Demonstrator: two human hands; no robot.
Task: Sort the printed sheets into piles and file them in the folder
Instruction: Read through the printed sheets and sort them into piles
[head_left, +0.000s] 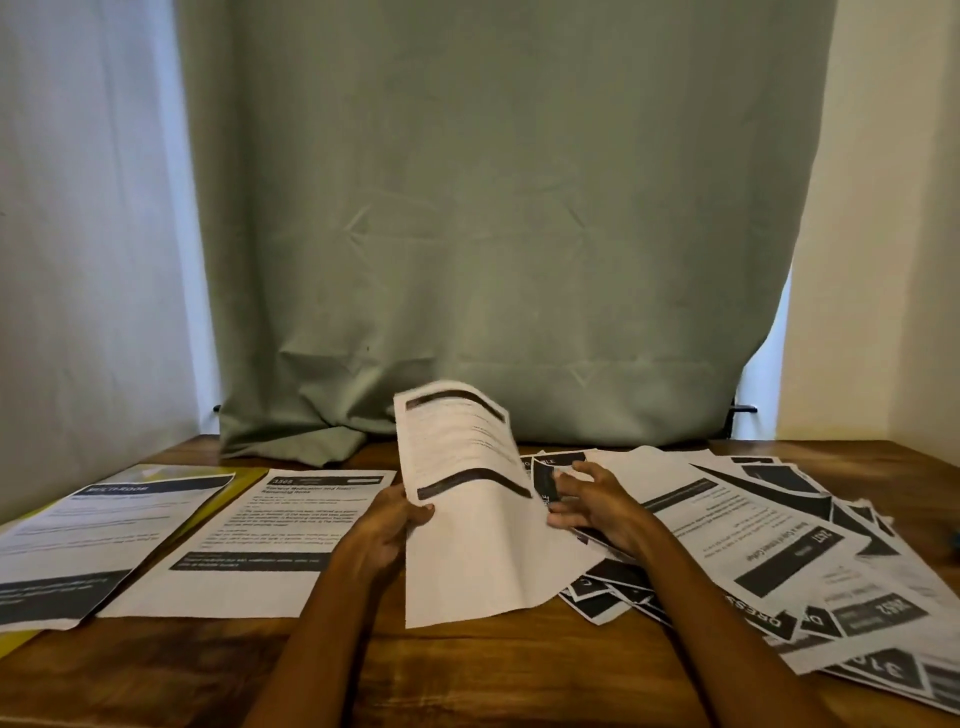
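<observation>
My left hand (387, 530) grips the left edge of a printed sheet (467, 509) that stands curled above the table's middle. My right hand (597, 501) hovers just to its right with fingers spread, over a scattered heap of printed sheets (779, 551) covering the table's right side. Two sorted sheets lie flat on the left: one (270, 545) beside my left hand, another (98, 540) on top of a yellow folder (228, 491) at the far left.
The wooden table (415, 670) runs across the whole foreground. A grey-green cloth backdrop (493, 234) hangs behind it and bunches onto the table's back edge. White curtains flank it on both sides.
</observation>
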